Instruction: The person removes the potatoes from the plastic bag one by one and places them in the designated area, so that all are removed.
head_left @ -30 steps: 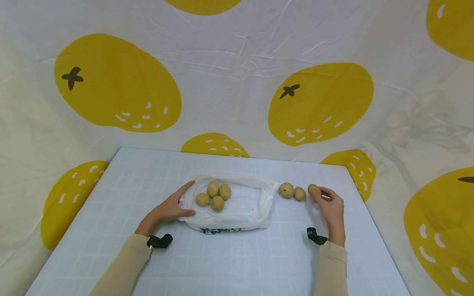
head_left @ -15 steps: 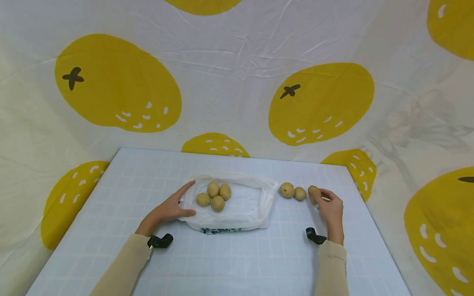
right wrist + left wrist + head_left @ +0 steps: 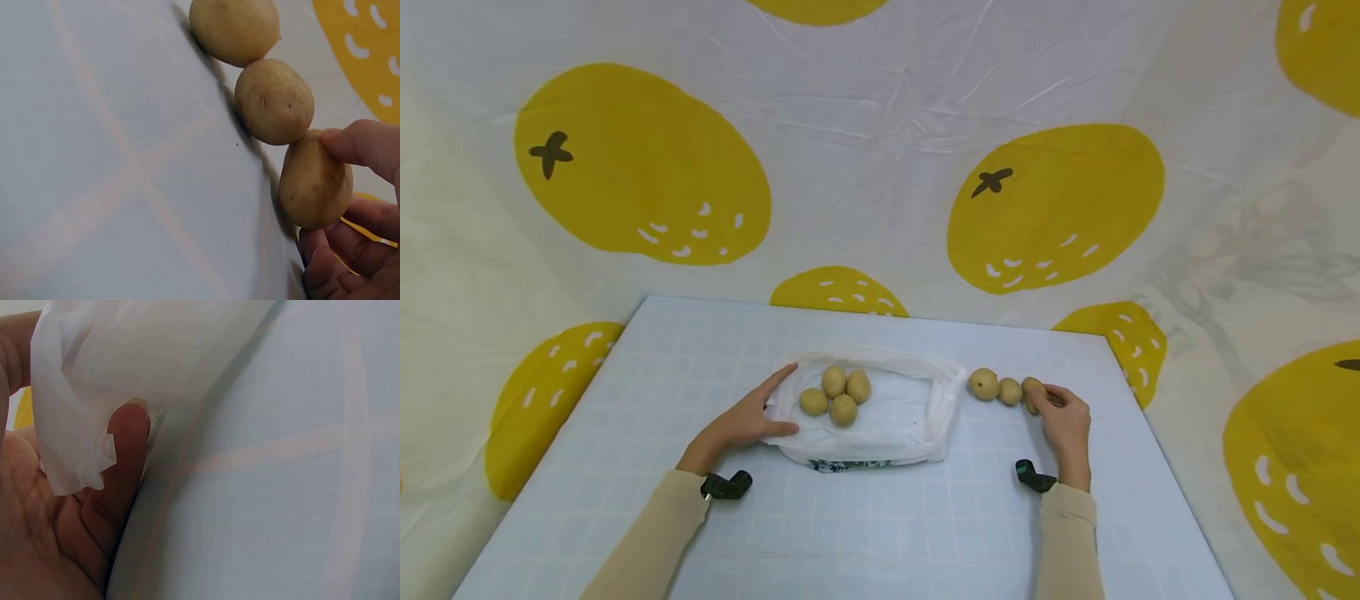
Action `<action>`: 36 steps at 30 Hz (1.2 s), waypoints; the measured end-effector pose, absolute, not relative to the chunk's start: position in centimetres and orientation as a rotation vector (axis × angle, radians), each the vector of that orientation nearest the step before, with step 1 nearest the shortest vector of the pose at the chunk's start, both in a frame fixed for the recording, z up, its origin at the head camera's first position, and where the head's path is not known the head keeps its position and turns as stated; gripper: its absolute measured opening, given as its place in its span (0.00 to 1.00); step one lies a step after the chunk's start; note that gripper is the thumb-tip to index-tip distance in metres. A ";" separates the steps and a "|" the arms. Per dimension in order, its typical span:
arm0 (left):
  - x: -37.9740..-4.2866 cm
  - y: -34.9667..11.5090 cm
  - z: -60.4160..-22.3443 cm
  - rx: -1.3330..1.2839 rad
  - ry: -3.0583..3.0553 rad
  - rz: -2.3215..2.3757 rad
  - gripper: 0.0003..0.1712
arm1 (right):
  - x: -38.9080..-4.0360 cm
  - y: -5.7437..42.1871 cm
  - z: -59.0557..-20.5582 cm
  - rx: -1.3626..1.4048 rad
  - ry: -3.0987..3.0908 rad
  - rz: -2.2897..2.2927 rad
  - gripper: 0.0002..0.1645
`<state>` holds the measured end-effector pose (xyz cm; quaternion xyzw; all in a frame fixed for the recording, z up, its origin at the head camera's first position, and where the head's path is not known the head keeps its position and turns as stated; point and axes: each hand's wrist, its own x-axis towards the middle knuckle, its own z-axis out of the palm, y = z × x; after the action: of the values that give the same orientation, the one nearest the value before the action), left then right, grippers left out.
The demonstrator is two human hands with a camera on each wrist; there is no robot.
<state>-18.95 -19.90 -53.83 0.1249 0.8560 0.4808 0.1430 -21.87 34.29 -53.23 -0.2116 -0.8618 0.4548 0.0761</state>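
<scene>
My left hand (image 3: pixel 743 418) spreads round the left end of a white plastic bag (image 3: pixel 936 417), thumb along the front side, a finger along the back. Close up in the left wrist view, the thumb (image 3: pixel 128 434) lies against the thin plastic (image 3: pixel 162 350). Inside the bag's wide mouth several potatoes (image 3: pixel 843 410) sit together at the left. To the right of the bag, my right hand (image 3: pixel 1066 425) pinches an oval potato (image 3: pixel 315 181) between thumb and fingers, low at the table. It sits against a small round potato (image 3: pixel 274 102), beside a larger one (image 3: pixel 234 28).
The table (image 3: pixel 880 533) has a pale blue checked cover. Behind it hangs a white cloth (image 3: pixel 865 167) with big yellow fruit prints. Dark wrist cameras (image 3: pixel 727 485) sit on both wrists, just above the sleeves.
My right hand has moved slightly left with the potato, closing the gap to the small round one. The left hand, the bag and the potatoes in it stay put.
</scene>
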 end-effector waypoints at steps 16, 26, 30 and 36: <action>-19.0 -19.9 -53.5 0.357 2.473 1.372 0.62 | -22.1 34.3 -53.2 -0.630 -2.633 1.393 0.37; -19.2 -19.8 -53.9 0.375 2.466 1.386 0.62 | -21.8 34.4 -52.7 -0.597 -2.694 1.391 0.38; -19.1 -19.8 -53.8 0.376 2.453 1.402 0.62 | -21.8 34.4 -52.4 -0.541 -2.735 1.385 0.39; -19.0 -20.0 -53.8 0.378 2.463 1.386 0.62 | -21.8 34.4 -51.9 -0.473 -2.847 1.319 0.41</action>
<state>-18.96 -20.04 -53.79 0.1313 0.8546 0.4811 0.1447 -21.80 34.36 -51.90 -0.1492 -0.8971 0.4156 -0.0160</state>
